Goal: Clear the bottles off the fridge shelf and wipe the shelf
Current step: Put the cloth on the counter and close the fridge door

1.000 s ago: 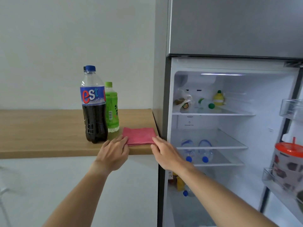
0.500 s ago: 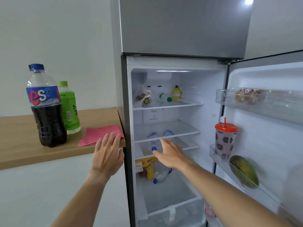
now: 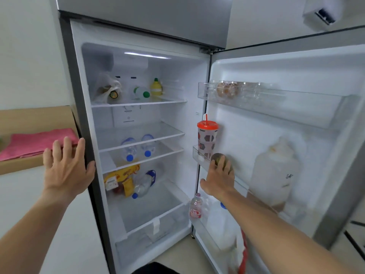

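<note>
The fridge stands open. Two clear water bottles with blue caps (image 3: 129,150) (image 3: 147,145) lie side by side on a lower glass shelf (image 3: 169,152). The glass shelf above them (image 3: 158,133) is bare. Another blue-capped bottle (image 3: 144,183) lies in the bottom compartment beside yellow packets. A folded pink cloth (image 3: 37,141) rests on the wooden counter (image 3: 29,117) at the left. My left hand (image 3: 67,167) is raised with its fingers spread in front of the cloth, by the fridge's left edge. My right hand (image 3: 219,178) lies against a green-brown fruit (image 3: 218,158) in the door shelf, fingers apart.
The top shelf holds a green-capped bottle (image 3: 141,92), a yellow lemon-shaped bottle (image 3: 156,88) and a plastic bag (image 3: 106,89). The open door at the right carries an orange-lidded cup (image 3: 207,137), a white jug (image 3: 274,175), eggs (image 3: 227,89) and a small pink-labelled bottle (image 3: 196,206).
The view has swung right, so the cola and green bottles on the counter are out of sight. My right hand moved from the fridge interior to the door shelf fruit.
</note>
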`<state>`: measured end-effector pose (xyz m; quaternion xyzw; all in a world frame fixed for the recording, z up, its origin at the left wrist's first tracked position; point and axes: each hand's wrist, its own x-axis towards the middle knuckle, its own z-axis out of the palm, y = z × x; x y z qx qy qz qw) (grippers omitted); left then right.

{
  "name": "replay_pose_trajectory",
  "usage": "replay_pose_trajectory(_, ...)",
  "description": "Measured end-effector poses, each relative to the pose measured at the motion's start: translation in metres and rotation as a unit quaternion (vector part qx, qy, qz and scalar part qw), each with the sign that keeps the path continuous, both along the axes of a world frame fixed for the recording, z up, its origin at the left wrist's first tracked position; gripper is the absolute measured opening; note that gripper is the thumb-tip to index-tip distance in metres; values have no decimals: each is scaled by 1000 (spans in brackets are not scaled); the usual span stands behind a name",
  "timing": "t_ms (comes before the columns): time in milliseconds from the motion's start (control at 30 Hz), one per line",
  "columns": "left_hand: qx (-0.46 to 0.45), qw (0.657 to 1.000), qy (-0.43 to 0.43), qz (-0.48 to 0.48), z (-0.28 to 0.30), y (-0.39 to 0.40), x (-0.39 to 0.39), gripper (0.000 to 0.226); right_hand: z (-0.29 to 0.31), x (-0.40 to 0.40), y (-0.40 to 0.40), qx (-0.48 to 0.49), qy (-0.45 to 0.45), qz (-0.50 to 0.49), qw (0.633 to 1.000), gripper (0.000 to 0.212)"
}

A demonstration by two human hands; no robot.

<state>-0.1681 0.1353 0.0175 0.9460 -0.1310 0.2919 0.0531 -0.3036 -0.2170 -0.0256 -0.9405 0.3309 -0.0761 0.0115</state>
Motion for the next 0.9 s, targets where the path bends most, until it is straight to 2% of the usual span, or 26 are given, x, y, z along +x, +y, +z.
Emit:
replay_pose_trajectory(133,9,1000,2,-13,5,7,5,69,5,1,12,24,-37,-19,999,88)
replay_pose_trajectory(300,27,999,27,-14,2,8,1,77,5,8,23,70,-77,-41,994,79)
replay_pose_trajectory(500,21,999,31,-20,3,8,-1,76,7,33,47,100,-86,-46,990,85)
replay_pose_trajectory(633,19,999,39,-25,6,12,0,73,8,51,68,92,-81,-2,992,79)
replay_pose_trajectory(900,21,996,66,-56,11,22,-1,66,13,75,140,123,-88,136,979,81)
